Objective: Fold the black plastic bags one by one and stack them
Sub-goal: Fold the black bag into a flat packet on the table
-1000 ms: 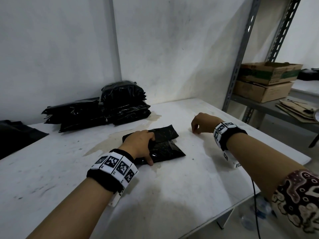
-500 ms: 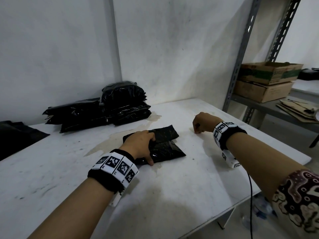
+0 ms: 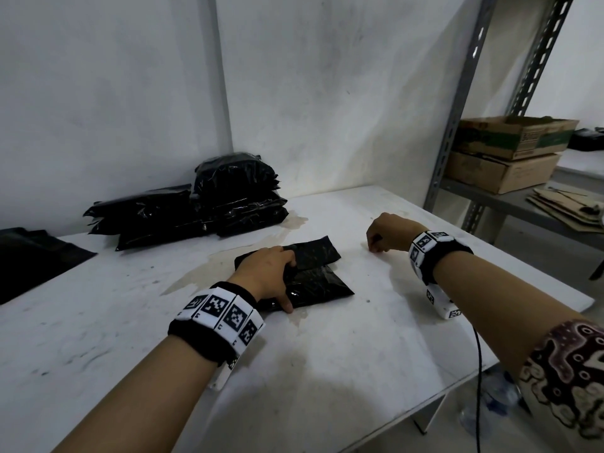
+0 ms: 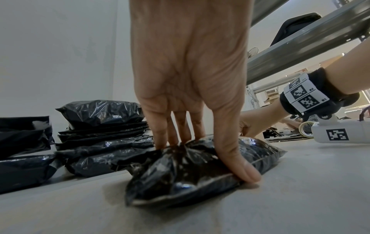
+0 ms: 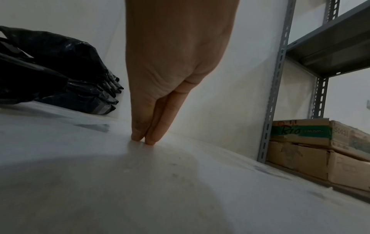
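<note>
A folded black bag (image 3: 304,273) lies mid-table (image 3: 327,371) under our left hand (image 3: 266,273), whose fingers and thumb grip it; our right hand (image 3: 387,237), loosely curled and empty, rests fingertips nearby. Loosen that grip, we judge, and the slick plastic springs open before reaching the stack (image 3: 235,197).

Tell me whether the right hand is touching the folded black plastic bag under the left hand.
Apart. The head view shows bare white table between the right hand and the folded black plastic bag; the left hand alone presses it.
</note>
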Motion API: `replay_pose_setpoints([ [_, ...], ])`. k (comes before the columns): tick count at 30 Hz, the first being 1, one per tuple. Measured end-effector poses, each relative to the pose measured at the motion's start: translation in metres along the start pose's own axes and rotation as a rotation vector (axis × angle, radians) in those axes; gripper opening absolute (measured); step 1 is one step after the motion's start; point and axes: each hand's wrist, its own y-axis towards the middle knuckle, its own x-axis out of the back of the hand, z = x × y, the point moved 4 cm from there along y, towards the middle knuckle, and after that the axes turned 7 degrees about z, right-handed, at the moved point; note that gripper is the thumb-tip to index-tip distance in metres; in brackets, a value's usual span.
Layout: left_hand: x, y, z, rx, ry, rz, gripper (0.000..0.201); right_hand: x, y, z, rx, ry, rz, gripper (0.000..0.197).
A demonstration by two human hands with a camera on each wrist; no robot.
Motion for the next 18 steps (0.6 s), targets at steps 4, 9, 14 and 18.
replay_pose_setpoints([
  [4,0.0,0.0,0.0,0.001,-0.003,0.003,0.083,-0.002,-0.006,0.0,0.057,-0.078,-0.014,0.008],
  [9,0.001,-0.001,-0.001,-0.002,-0.003,0.002,0.082,-0.006,-0.009,0.002,0.105,-0.171,-0.03,0.01],
  [14,0.001,-0.001,-0.001,-0.003,-0.003,0.001,0.083,-0.009,-0.008,0.007,0.067,-0.251,-0.002,0.003],
  [18,0.001,-0.001,0.0,-0.016,0.0,0.005,0.081,-0.01,-0.005,0.01,0.053,-0.255,0.01,0.012],
])
